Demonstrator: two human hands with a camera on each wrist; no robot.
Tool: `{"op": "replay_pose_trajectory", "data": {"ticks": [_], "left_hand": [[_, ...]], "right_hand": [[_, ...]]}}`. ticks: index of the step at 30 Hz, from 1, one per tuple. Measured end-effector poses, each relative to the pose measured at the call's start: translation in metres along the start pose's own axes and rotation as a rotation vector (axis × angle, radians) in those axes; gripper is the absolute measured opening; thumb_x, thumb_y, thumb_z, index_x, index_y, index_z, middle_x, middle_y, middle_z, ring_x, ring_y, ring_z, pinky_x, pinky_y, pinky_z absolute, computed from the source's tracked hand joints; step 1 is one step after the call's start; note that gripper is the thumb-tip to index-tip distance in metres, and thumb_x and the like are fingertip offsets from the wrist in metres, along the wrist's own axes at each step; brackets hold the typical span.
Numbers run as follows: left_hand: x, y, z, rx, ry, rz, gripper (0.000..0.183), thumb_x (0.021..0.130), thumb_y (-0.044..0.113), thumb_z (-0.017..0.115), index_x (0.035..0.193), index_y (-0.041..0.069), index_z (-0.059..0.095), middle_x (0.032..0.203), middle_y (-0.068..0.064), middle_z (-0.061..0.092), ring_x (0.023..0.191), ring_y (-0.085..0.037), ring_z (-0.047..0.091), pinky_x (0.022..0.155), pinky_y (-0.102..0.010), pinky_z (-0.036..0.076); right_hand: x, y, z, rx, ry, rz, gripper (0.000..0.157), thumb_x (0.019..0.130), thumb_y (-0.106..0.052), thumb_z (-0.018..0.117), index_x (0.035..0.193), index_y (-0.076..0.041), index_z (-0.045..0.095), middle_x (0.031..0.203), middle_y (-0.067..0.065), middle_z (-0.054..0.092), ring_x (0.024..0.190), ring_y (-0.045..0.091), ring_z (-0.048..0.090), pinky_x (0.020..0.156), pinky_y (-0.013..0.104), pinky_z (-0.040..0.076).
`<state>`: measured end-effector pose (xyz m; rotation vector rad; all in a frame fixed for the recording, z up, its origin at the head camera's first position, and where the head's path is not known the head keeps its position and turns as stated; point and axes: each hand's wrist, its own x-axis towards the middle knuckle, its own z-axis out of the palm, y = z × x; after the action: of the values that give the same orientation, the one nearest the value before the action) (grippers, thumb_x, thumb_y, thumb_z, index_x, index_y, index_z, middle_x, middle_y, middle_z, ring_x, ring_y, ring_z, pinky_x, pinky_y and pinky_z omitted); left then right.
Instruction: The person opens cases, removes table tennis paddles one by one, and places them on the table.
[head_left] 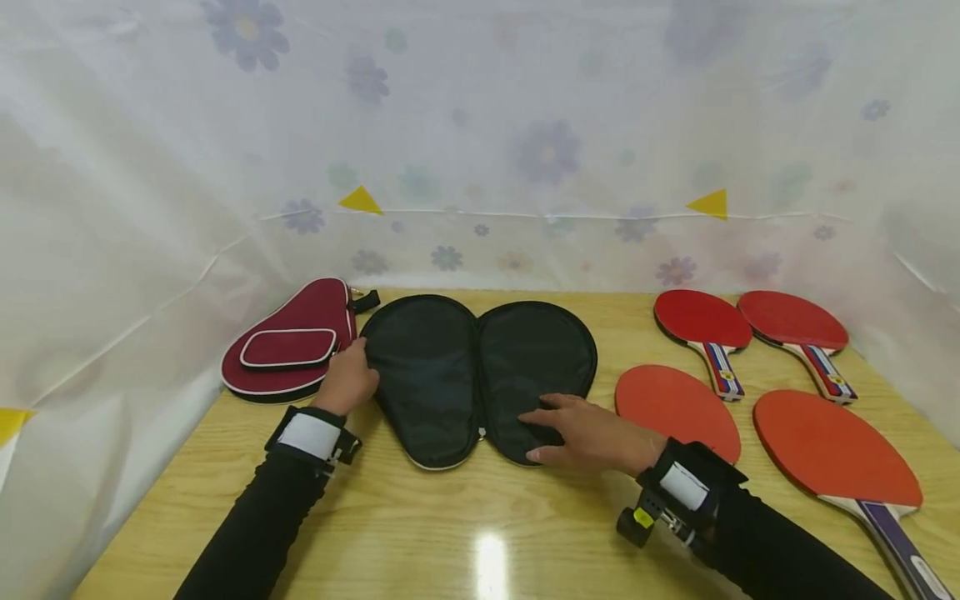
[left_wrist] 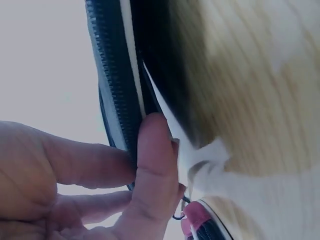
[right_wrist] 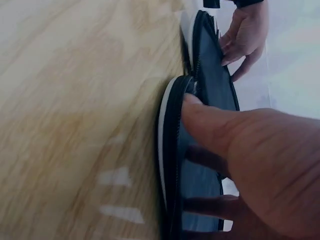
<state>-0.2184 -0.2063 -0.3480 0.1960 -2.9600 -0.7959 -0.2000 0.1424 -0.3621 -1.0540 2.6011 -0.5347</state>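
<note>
A black zip-up table tennis paddle case (head_left: 423, 383) lies spread open on the wooden table, its two halves side by side and its dark lining facing up. My left hand (head_left: 347, 380) pinches the outer edge of the left half. Thumb and finger grip the zipper edge (left_wrist: 112, 75) in the left wrist view. My right hand (head_left: 583, 433) rests on the lower part of the right half with fingers spread. In the right wrist view, its thumb (right_wrist: 205, 117) touches the case's rim while the fingers lie on the lining.
Left of the black case lies a closed maroon paddle case (head_left: 300, 317) with white piping and a front pocket. Several red paddles, such as one at the back (head_left: 701, 317) and one at the front (head_left: 832, 446), lie on the right. A patterned sheet (head_left: 465, 150) hangs behind the table.
</note>
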Motion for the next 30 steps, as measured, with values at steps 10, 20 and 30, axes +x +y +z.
{"op": "replay_pose_trajectory", "data": {"ticks": [10, 20, 30], "left_hand": [[-0.010, 0.036, -0.004, -0.224, 0.167, 0.136, 0.060, 0.100, 0.013, 0.056, 0.153, -0.005, 0.033, 0.145, -0.035, 0.041, 0.133, -0.051, 0.041, 0.108, -0.061, 0.035], [-0.042, 0.114, 0.017, -0.280, 0.070, 0.324, 0.098, 0.095, 0.018, 0.070, 0.163, 0.013, 0.000, 0.138, -0.029, 0.042, 0.085, -0.032, 0.059, 0.073, -0.044, 0.050], [-0.037, 0.149, 0.050, -0.310, -0.055, 0.312, 0.068, 0.097, 0.017, 0.062, 0.155, -0.001, 0.031, 0.144, -0.025, 0.047, 0.127, -0.039, 0.053, 0.100, -0.051, 0.048]], "right_hand": [[-0.002, 0.009, 0.000, -0.017, 0.022, -0.096, 0.049, 0.096, -0.034, 0.069, 0.137, -0.007, 0.063, 0.143, 0.034, 0.047, 0.134, 0.052, 0.043, 0.103, 0.063, 0.041], [-0.004, 0.009, -0.002, -0.005, 0.033, -0.118, 0.048, 0.097, -0.035, 0.068, 0.136, -0.007, 0.064, 0.143, 0.033, 0.048, 0.133, 0.050, 0.046, 0.102, 0.063, 0.042], [0.001, 0.009, 0.000, -0.043, 0.043, -0.105, 0.043, 0.096, -0.031, 0.069, 0.132, -0.008, 0.067, 0.140, 0.028, 0.054, 0.130, 0.045, 0.051, 0.100, 0.059, 0.046]]}}
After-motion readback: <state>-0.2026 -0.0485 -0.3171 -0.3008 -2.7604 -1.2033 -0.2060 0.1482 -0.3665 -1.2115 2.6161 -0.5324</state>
